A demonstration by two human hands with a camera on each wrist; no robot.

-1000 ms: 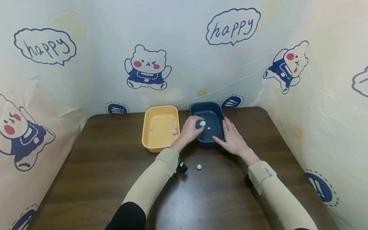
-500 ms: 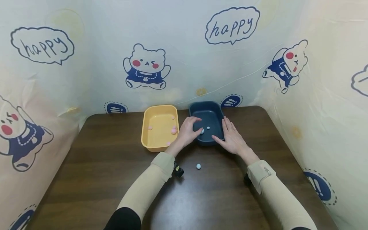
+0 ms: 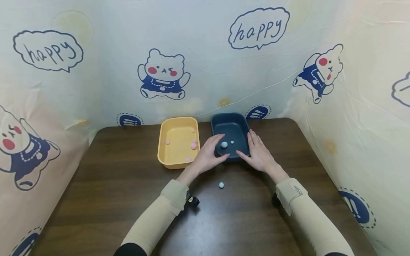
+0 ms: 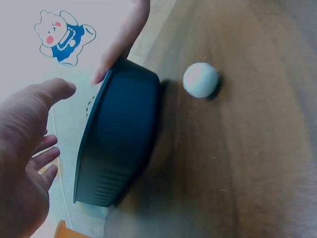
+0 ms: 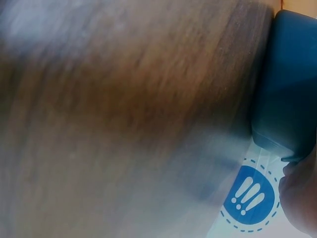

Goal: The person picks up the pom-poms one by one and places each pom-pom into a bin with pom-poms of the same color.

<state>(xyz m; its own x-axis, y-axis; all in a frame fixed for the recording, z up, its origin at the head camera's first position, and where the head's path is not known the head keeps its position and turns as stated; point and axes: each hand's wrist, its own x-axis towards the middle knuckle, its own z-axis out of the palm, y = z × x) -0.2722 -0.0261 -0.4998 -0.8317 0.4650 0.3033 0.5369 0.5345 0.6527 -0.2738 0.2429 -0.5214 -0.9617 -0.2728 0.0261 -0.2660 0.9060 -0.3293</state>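
Observation:
My left hand (image 3: 207,155) hovers at the near left corner of the dark blue bin (image 3: 235,129), thumb and fingers spread apart and holding nothing. Inside that bin lie a larger light blue ball (image 3: 224,144) and a smaller light blue ball (image 3: 232,142). Straight fingers of my right hand (image 3: 261,154) rest along the bin's right side, its thumb at the near rim. On the table in front of the bin sits another light blue ball (image 3: 221,185), which looks whitish in the left wrist view. The right wrist view shows only part of that hand beside the bin wall.
A yellow bin (image 3: 176,151) stands left of the blue one, with several pink balls (image 3: 194,145) in it. Both bins are near the far edge of the brown wooden table (image 3: 121,199). A printed cloth (image 3: 205,64) hangs behind and at the sides.
The left hand lowered the larger light blue ball into the blue bin and let it go. Its fingers then spread and drew back toward the near left. The right hand stayed put.

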